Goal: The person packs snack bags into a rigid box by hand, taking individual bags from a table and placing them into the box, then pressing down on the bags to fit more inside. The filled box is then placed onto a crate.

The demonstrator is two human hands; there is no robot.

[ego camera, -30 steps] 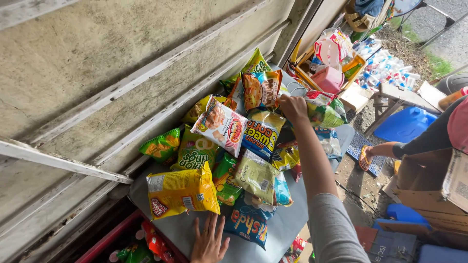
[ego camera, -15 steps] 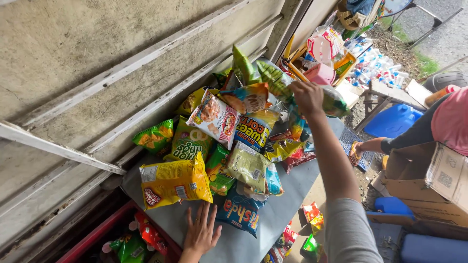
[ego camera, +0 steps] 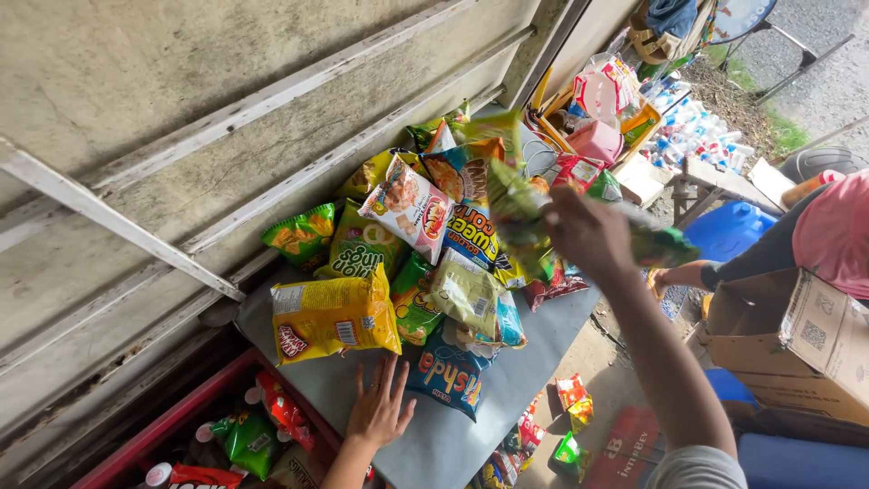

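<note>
A heap of snack bags lies on a grey table [ego camera: 534,362] against a concrete wall. My right hand [ego camera: 588,237] is raised over the heap, shut on a strip of green snack packets [ego camera: 516,204] that trails to both sides of my fingers. My left hand [ego camera: 380,407] rests flat on the table with its fingers spread, touching the edge of a blue snack bag [ego camera: 448,376]. A large yellow chip bag [ego camera: 330,312] lies just beyond my left hand. A white bag with a red label [ego camera: 409,206] leans near the top of the heap.
A red crate [ego camera: 181,426] with more packets stands below the table at left. Loose packets [ego camera: 575,398] lie on the ground. At right are a cardboard box [ego camera: 787,340], a blue container [ego camera: 724,231] and another person in a pink top [ego camera: 833,231]. Pink and yellow goods [ego camera: 602,118] crowd the far end.
My right hand reached into the far side of the heap, closed on the green packet strip and drew it up toward me. My left hand stayed flat on the table.
</note>
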